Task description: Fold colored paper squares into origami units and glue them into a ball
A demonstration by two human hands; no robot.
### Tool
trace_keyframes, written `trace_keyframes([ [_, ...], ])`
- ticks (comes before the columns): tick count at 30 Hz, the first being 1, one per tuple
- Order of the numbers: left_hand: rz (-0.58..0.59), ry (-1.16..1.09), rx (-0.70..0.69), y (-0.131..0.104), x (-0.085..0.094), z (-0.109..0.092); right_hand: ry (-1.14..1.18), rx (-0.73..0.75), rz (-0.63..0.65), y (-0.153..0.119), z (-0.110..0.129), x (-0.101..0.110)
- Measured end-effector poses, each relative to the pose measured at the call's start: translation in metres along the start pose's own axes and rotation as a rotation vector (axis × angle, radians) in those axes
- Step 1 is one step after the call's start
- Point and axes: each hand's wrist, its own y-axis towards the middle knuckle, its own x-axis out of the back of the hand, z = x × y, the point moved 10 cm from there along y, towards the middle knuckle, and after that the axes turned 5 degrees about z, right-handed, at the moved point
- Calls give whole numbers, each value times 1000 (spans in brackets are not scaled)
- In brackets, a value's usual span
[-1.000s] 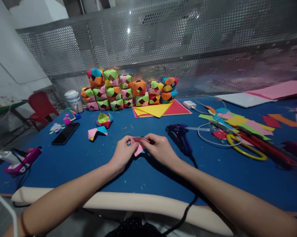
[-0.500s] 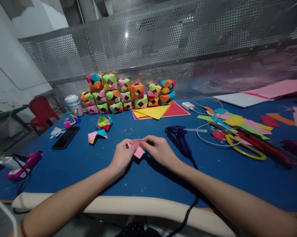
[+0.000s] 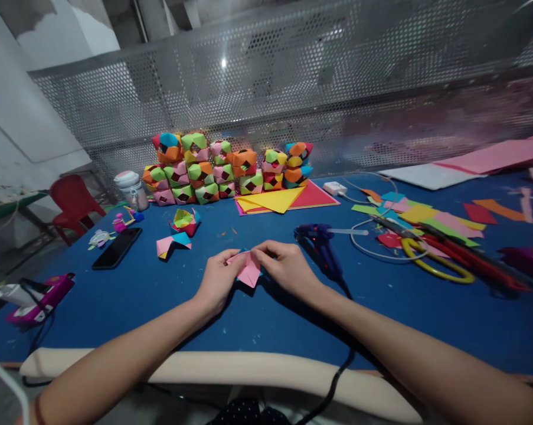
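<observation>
A folded pink paper piece (image 3: 249, 273) is pinched between my two hands, low over the blue table. Bits of blue paper show behind its edges. My left hand (image 3: 217, 277) grips it on the left, thumb on top. On the right, my right hand (image 3: 286, 265) closes thumb and fingers on its upper corner. Just beyond and to the left lies a folded pink and blue paper piece (image 3: 174, 243), with a partly assembled paper shape (image 3: 185, 221) behind it. To the right of my right hand rests a blue glue gun (image 3: 321, 245) with a glue stick in it.
Stacked coloured paper modules (image 3: 204, 171) line the back beside yellow and red sheets (image 3: 275, 200). At right are paper strips (image 3: 443, 224) and yellow-handled scissors (image 3: 437, 262). A phone (image 3: 117, 248), a jar (image 3: 131, 190) and a purple power strip (image 3: 49, 298) stand left. The glue gun's cable (image 3: 348, 366) crosses the front edge.
The pink paper's front flap lies flatter and points lower, and its upper right part is now more covered by my right fingers. Both hands stay almost in place.
</observation>
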Motion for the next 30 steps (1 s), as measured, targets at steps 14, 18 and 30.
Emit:
trace_keyframes([
  [14, -85, 2, -40, 2, 11, -5, 26, -126, 85, 0, -7, -11],
  [18, -76, 24, -39, 0, 9, -7, -2, -113, 56, 0, -9, -11],
  [30, -69, 98, -44, -2, 10, -11, 42, -64, 78, 0, -4, -9],
])
